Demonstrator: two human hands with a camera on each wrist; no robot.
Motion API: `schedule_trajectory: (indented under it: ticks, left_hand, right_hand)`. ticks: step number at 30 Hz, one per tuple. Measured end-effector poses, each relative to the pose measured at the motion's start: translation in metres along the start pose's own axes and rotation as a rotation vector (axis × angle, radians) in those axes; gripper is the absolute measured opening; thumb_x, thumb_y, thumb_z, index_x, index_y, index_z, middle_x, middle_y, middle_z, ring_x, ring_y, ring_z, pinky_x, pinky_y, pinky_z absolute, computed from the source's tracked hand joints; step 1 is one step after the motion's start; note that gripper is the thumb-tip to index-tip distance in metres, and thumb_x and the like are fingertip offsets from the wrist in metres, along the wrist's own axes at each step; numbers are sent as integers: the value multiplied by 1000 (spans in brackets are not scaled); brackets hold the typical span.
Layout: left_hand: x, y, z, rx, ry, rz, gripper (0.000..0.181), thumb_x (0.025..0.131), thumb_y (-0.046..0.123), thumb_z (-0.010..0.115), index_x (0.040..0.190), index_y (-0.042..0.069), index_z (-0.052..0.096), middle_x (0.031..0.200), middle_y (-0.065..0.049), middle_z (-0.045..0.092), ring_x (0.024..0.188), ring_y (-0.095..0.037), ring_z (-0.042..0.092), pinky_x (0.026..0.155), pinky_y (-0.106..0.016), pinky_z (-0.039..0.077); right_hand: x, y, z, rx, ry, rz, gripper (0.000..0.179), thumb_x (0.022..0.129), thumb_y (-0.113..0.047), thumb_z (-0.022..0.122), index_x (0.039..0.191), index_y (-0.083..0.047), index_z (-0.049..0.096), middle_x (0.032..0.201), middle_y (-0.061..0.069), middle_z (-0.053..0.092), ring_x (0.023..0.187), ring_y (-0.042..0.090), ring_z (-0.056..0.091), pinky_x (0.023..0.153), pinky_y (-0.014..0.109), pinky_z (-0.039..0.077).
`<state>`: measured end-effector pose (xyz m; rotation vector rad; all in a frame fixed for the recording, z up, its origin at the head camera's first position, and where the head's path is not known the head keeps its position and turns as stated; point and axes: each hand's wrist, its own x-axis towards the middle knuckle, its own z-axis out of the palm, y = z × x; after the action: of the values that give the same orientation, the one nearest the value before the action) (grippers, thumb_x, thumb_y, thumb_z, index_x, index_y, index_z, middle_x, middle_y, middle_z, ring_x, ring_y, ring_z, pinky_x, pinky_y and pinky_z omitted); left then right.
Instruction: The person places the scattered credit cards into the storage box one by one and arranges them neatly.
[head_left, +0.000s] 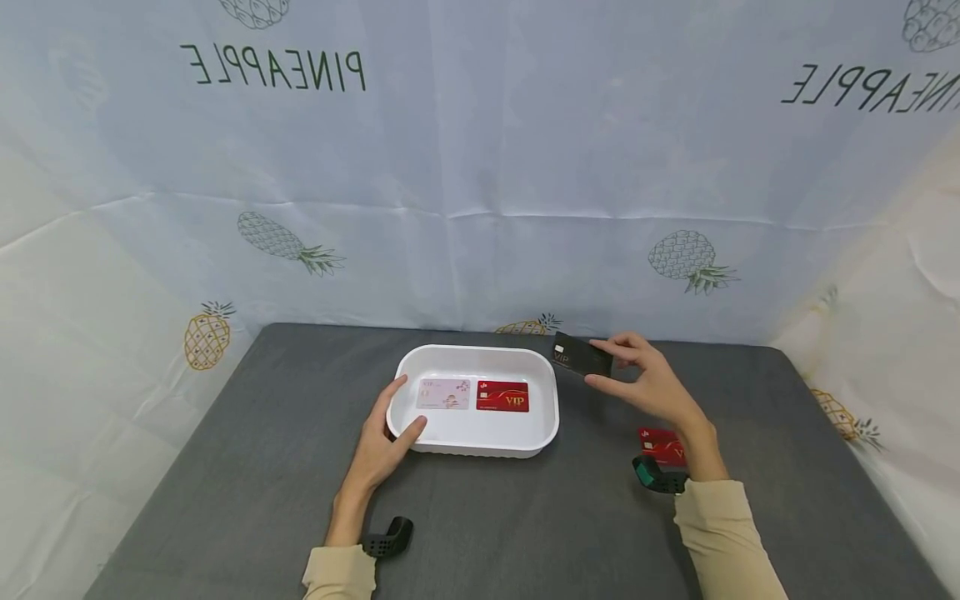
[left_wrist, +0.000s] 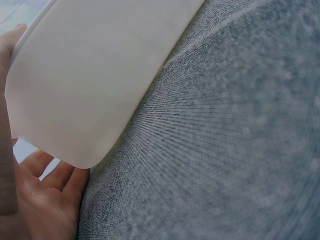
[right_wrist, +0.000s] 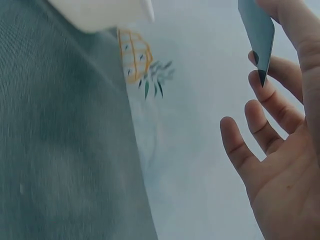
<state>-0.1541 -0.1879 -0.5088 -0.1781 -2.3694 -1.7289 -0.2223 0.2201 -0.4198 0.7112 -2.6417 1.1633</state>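
Note:
A white plastic tray (head_left: 480,437) stands in the middle of the table, with a pink card (head_left: 443,394) and a red VIP card (head_left: 502,397) lying side by side in it. My left hand (head_left: 380,446) grips the tray's left end, thumb over the near rim; the left wrist view shows fingers around the tray's outer wall (left_wrist: 90,75). Just beyond the tray's right end, my right hand (head_left: 645,379) pinches a black VIP card (head_left: 583,356) by its right side, tilted and raised. In the right wrist view that card (right_wrist: 260,35) sits between thumb and fingertips.
Another red card (head_left: 662,447) lies on the grey table (head_left: 487,525), partly covered by the right wrist and its black band (head_left: 660,477). A pale curtain (head_left: 480,150) with pineapple prints hangs along the table's far edge.

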Motion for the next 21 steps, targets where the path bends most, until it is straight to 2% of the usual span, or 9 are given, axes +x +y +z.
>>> schedule_trajectory:
  ticks: [4, 11, 14, 21]
  left_hand:
    - [0, 1, 0, 5, -1, 3, 74, 92, 13, 72, 157, 10, 37, 153, -20, 49, 128, -30, 53, 99, -16, 43]
    - [-1, 1, -2, 5, -2, 1, 74, 92, 13, 72, 158, 12, 37, 152, -20, 49, 126, -30, 55, 97, -17, 45]
    - [-1, 0, -2, 6, -3, 4, 74, 93, 13, 72, 158, 13, 37, 152, -20, 49, 126, -30, 54, 97, -16, 44]
    - [0, -1, -1, 21, 4, 19, 72, 93, 13, 71, 157, 14, 39, 151, -20, 51, 124, -29, 56, 97, -16, 45]
  right_hand:
    - [8, -10, 10, 19, -26, 1, 58, 86, -16, 83, 139, -8, 64, 116, 6, 56, 87, 11, 43, 75, 31, 40]
    - [22, -34, 31, 72, -53, -24, 59, 84, -16, 84, 139, -7, 64, 117, 9, 56, 91, 29, 46, 77, 37, 41]
    - [28, -43, 42, 91, -69, -47, 58, 84, -17, 84, 138, -6, 64, 116, 10, 57, 94, 27, 46, 78, 35, 42]
    - [36, -62, 66, 168, -102, -46, 58, 84, -19, 84, 137, -7, 65, 116, 10, 57, 106, 26, 48, 85, 44, 44]
